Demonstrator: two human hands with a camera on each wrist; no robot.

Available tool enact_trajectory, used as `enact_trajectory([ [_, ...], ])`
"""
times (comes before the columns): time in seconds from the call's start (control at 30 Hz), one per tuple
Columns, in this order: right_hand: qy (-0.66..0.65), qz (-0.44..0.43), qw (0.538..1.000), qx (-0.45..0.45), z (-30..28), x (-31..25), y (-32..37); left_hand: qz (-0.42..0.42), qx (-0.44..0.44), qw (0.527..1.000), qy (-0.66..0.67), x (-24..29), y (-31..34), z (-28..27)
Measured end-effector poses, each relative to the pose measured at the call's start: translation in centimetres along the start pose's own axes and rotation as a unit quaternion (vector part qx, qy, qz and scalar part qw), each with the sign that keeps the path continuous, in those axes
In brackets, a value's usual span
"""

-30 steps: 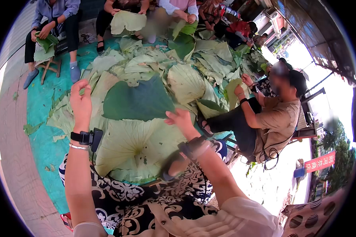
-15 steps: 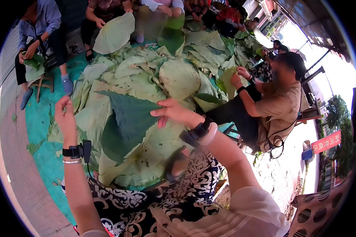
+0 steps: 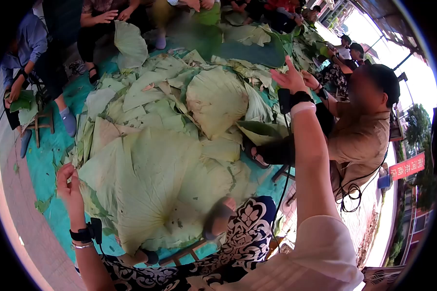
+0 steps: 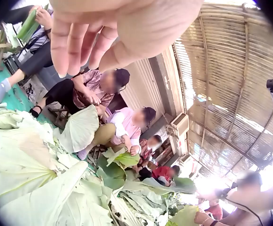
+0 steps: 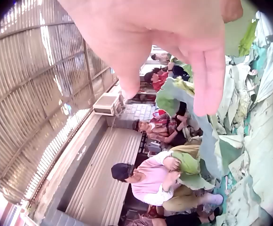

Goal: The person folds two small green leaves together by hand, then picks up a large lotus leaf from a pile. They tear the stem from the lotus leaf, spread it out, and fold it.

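My right hand point(image 3: 291, 80) reaches far forward at the right of the head view, fingers extended and nothing gripped. Just beyond its fingertips is a dark green lotus leaf point(image 3: 252, 52), over the far part of the pile. In the right wrist view that leaf point(image 5: 209, 136) appears past the fingers. My left hand point(image 3: 69, 190) is raised at the left with loosely bent fingers and holds nothing; the left wrist view also shows its fingers point(image 4: 75, 47) bare. Large pale lotus leaves point(image 3: 150, 169) lie spread in front of my knees, below and between both hands.
A broad heap of lotus leaves point(image 3: 165, 92) covers the teal ground sheet point(image 3: 39, 179). A person in a tan shirt point(image 3: 364, 131) sits close on the right. Several others sit around the far side, one in a blue shirt point(image 3: 31, 41) on a low stool.
My right hand has swung forward and right, carrying the dark leaf off the near pale leaves and letting it go. My left hand has dropped lower and left. The view has shifted.
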State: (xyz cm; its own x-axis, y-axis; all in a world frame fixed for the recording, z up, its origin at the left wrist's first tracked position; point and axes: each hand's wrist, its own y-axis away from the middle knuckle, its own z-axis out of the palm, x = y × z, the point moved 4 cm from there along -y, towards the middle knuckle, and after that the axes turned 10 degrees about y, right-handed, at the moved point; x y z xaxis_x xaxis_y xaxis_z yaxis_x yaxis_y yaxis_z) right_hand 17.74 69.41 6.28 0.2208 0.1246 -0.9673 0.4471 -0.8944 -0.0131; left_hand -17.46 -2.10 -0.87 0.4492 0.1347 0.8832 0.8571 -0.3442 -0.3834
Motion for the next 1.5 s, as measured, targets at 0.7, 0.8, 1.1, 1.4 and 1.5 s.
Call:
enact_trajectory([
  [0.7,-0.034,0.193,0.947,-0.256,17.6,6.3,19.6,-0.011,-0.122,0.991,-0.045,3.3,0.9,4.3],
  [0.8,-0.025,0.189,0.947,-0.26,17.2,4.4,20.8,-0.01,-0.117,0.993,-0.029,4.0,1.3,3.2],
  [1.1,0.054,0.132,0.93,-0.338,19.9,-0.6,32.4,0.011,-0.091,0.996,0.016,3.8,2.3,-1.7],
  [1.4,0.005,0.21,0.912,-0.352,25.6,6.4,42.3,-0.024,-0.032,0.997,0.069,5.1,2.4,-6.4],
  [1.5,0.072,0.174,0.897,-0.4,28.2,13.0,45.8,-0.009,-0.001,0.996,0.089,5.3,1.9,-7.3],
])
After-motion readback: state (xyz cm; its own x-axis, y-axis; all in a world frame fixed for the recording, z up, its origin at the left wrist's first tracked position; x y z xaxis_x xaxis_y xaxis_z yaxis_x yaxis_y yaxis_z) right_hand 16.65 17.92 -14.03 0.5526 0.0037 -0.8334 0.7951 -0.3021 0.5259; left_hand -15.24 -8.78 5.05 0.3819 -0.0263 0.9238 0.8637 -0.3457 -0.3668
